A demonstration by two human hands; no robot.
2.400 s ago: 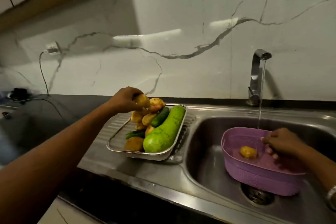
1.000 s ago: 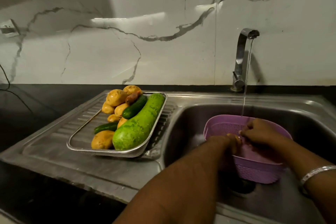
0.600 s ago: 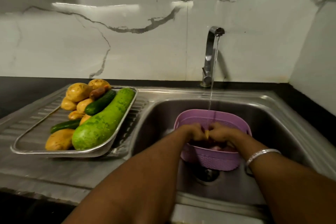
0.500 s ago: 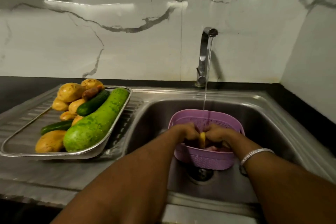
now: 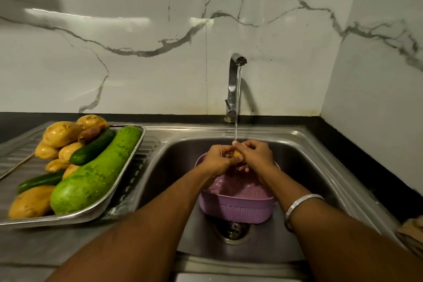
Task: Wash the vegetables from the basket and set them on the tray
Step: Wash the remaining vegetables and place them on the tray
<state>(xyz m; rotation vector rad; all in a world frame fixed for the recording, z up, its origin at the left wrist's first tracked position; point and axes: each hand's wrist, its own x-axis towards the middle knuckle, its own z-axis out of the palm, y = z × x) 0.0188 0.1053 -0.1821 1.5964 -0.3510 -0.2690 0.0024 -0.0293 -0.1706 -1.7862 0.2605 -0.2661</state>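
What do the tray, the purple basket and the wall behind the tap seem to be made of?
Tray: probably stainless steel, with a bright mirror-like rim.
Purple basket: likely moulded plastic, matte, with a woven pattern and small holes.
Wall: glossy white with grey veins and light reflections; marble or marble-look tile, cannot tell which.

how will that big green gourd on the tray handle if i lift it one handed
The gourd looks heavy: it dwarfs the potatoes beside it. Droplets on its skin suggest a slippery grip. Its rounded body rests against the tray rim, so it may roll.
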